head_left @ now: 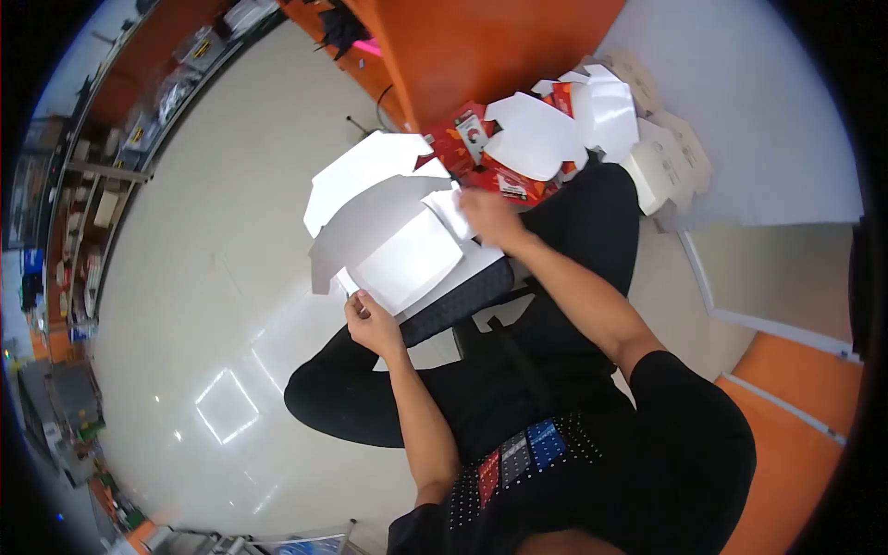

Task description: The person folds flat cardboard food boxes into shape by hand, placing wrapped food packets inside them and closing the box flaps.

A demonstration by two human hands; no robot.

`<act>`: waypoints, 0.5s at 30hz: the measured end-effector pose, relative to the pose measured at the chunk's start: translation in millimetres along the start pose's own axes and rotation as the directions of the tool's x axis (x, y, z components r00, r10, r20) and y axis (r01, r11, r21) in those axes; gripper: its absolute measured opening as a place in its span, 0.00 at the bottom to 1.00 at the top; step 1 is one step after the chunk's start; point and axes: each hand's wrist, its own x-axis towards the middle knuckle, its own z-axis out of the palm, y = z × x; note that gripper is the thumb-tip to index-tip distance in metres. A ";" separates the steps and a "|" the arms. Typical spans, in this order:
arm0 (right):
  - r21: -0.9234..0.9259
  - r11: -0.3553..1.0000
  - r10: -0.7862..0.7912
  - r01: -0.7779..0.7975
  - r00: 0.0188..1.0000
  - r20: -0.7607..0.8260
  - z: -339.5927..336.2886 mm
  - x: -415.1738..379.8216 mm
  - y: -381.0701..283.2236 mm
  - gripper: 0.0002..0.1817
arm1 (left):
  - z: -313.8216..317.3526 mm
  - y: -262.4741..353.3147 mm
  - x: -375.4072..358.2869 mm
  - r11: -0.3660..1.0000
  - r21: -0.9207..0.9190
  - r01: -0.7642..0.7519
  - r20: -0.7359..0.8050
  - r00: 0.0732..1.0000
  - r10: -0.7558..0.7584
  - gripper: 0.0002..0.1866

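Observation:
A partly folded white cardboard food box [407, 264] lies in front of me, its lid part [365, 180] raised on the far side. My left hand [372, 324] pinches a narrow flap at the box's near left corner between thumb and fingers. My right hand [490, 220], slightly blurred, is closed at the side flap [450, 213] on the right. The box rests on a dark, textured edged support [462, 301] between my crossed legs.
Several folded white boxes with red printed outsides [532, 139] are piled beyond my right knee, next to an orange cabinet [499, 55]. Beige boxes [671, 162] lean by the pale wall panel. Shelves with goods [102, 203] line the left beyond the glossy floor [203, 305].

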 end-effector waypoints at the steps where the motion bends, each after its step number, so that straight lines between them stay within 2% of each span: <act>1: -0.064 0.988 0.135 -0.141 0.987 -0.086 -31.2 6.6 -22.4 0.20 | -0.3 -3.9 2.7 0.999 0.020 -0.028 -0.024 0.999 0.029 0.17; 2: -0.128 0.971 0.182 -0.203 0.970 -0.162 -42.0 22.1 -1.5 0.19 | -0.8 -7.0 3.9 0.998 0.041 -0.055 -0.047 0.997 0.057 0.17; 3: -0.318 0.912 0.198 -0.260 0.957 -0.212 -45.3 36.4 39.7 0.17 | -3.8 -0.3 2.9 0.999 0.053 -0.006 -0.019 1.000 0.007 0.17; 4: -0.537 0.758 0.338 -0.370 0.927 -0.162 -64.7 39.8 40.2 0.23 | -2.8 -1.8 2.4 0.999 0.036 -0.009 -0.029 1.000 0.010 0.17; 5: -0.640 0.634 0.469 -0.434 0.874 -0.128 -70.4 40.4 60.0 0.33 | 0.2 -3.8 2.8 1.000 0.013 -0.016 -0.039 0.999 0.017 0.17; 6: -0.732 0.568 0.526 -0.376 0.850 -0.029 -65.3 43.2 113.0 0.36 | 3.1 -4.2 3.7 1.000 -0.010 -0.024 -0.046 0.999 0.023 0.17; 7: -0.781 0.495 0.668 -0.380 0.742 0.062 -71.2 45.7 105.2 0.33 | 5.6 -5.4 3.6 0.998 -0.055 -0.011 -0.051 0.999 0.008 0.17; 8: -0.776 0.537 0.671 -0.331 0.725 0.155 -69.5 47.0 112.5 0.29 | 6.1 -7.6 3.2 0.997 -0.068 -0.021 -0.049 0.999 0.018 0.17; 9: -0.714 0.601 0.593 -0.360 0.799 0.097 -58.9 42.5 130.1 0.23 | 5.8 -9.9 2.6 0.996 -0.079 -0.030 -0.048 0.999 0.026 0.17; 12: -0.692 0.632 0.597 -0.350 0.789 0.146 -51.1 52.3 150.8 0.20 | 10.3 -18.1 4.0 0.989 -0.144 -0.016 -0.044 0.999 0.010 0.18; 13: -0.685 0.663 0.505 -0.303 0.856 0.110 -53.2 51.9 135.6 0.18 | 8.0 -18.3 2.8 0.986 -0.164 -0.002 -0.039 0.999 -0.005 0.19; 14: -0.584 0.723 0.492 -0.369 0.868 0.061 -59.3 54.2 121.4 0.17 | 4.7 -19.2 0.9 0.988 -0.154 0.026 -0.020 0.999 -0.030 0.19; 15: -0.529 0.766 0.432 -0.366 0.902 0.002 -66.9 54.5 103.7 0.16 | 1.7 -10.8 1.3 0.988 -0.148 0.054 0.002 0.999 -0.054 0.20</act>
